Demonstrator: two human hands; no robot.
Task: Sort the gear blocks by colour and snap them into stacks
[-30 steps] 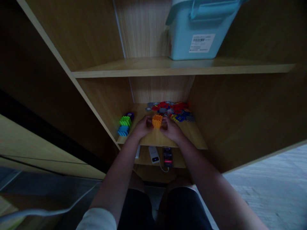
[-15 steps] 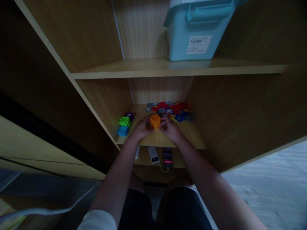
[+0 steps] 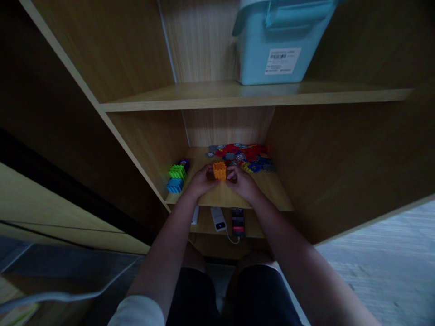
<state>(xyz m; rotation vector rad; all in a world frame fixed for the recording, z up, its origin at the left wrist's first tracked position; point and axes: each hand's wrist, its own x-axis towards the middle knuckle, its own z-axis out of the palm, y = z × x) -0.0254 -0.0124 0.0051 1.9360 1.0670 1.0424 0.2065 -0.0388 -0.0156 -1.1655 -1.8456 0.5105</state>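
Between my two hands is an orange block built of notched interlocking pieces (image 3: 219, 171), just above the middle shelf (image 3: 224, 197). My left hand (image 3: 203, 179) grips its left side with curled fingers. On its right side my right hand (image 3: 239, 179) has thumb and fingers closed against it. A green notched block (image 3: 177, 171) and a blue notched block (image 3: 174, 185) stand at the shelf's left side, with a small dark purple object (image 3: 184, 164) behind them. Behind my hands lies a spread of loose flat pieces (image 3: 249, 154) in red, blue, grey and yellow.
On the upper shelf (image 3: 204, 96) stands a light blue lidded bin (image 3: 272, 40) with a white label. Below the middle shelf, a white power bank (image 3: 217, 217) is cabled to a phone (image 3: 238, 222). The cabinet's side panels (image 3: 340, 158) enclose the shelves.
The orange block has tipped slightly between my fingers, so its front face shows squarer. Both hands stay in nearly the same place, and the view has shifted a little.
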